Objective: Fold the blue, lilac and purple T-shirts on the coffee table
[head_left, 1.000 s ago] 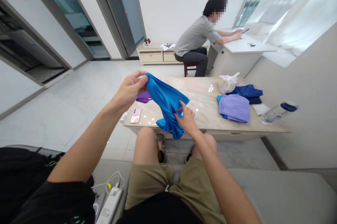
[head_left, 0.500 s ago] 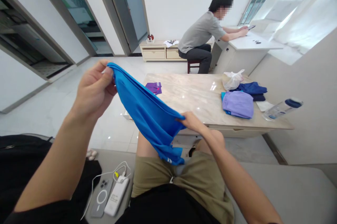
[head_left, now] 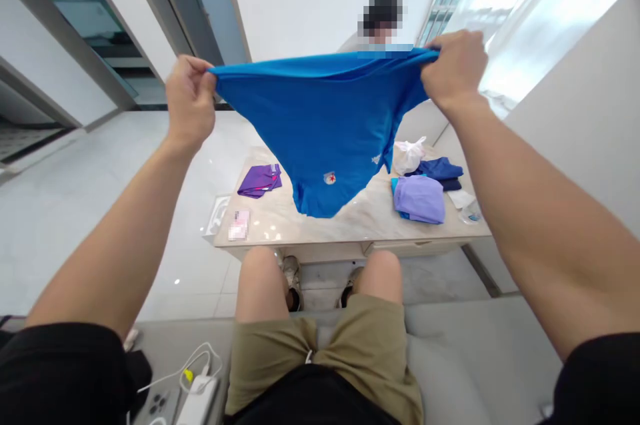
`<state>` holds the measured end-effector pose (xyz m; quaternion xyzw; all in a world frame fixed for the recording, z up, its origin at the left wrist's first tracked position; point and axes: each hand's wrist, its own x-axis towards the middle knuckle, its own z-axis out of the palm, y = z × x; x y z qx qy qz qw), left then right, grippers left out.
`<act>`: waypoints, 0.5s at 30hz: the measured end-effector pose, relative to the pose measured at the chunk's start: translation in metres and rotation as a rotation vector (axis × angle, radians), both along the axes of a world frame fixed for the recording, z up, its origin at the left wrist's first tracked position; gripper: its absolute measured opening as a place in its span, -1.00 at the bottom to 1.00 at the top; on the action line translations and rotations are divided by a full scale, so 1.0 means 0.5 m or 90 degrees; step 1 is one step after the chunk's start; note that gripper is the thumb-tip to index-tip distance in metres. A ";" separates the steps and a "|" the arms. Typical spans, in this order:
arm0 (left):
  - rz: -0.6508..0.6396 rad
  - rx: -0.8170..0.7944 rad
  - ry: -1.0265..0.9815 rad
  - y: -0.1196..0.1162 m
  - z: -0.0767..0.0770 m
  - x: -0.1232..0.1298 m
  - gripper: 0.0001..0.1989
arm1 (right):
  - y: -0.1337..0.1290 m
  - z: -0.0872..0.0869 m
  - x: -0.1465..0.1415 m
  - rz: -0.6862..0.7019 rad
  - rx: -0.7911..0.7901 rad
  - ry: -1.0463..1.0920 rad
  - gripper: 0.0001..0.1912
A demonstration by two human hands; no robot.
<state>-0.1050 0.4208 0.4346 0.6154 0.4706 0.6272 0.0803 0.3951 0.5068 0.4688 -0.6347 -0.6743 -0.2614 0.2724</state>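
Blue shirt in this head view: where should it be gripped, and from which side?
Grip the blue shirt by both ends of its taut top edge, from the outer sides, as the left hand and right hand do: the cloth hangs from that edge in a sagging triangle.

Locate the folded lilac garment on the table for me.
In the head view, the folded lilac garment lies on the right side of the marble-topped table, just in front of the navy clothes and right of the hanging blue shirt.
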 end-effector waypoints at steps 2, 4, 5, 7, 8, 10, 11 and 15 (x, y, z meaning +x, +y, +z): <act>0.017 0.064 0.038 -0.028 0.015 0.007 -0.90 | -0.038 0.010 0.033 0.011 0.047 -0.009 -0.76; 0.034 0.079 0.094 -0.085 -0.020 0.009 -0.92 | -0.097 -0.025 0.064 0.029 0.058 -0.006 -0.54; 0.043 0.068 0.129 -0.118 -0.056 0.012 -0.93 | -0.130 -0.062 0.076 0.037 0.053 0.000 -0.33; 0.058 0.006 0.189 -0.182 -0.160 0.022 -0.90 | -0.196 -0.174 0.088 0.053 0.024 0.023 -0.38; 0.064 -0.044 0.191 -0.208 -0.221 0.030 -0.85 | -0.227 -0.245 0.086 0.061 0.000 0.052 -0.60; 0.047 -0.194 0.192 -0.248 -0.348 0.050 -0.80 | -0.284 -0.403 0.070 0.068 -0.115 0.131 -0.51; 0.031 -0.278 0.207 -0.261 -0.407 0.060 -0.78 | -0.309 -0.481 0.058 0.058 -0.198 0.166 -0.47; -0.038 -0.522 0.391 -0.292 -0.556 0.075 -0.75 | -0.385 -0.710 0.017 0.035 -0.307 0.224 -0.44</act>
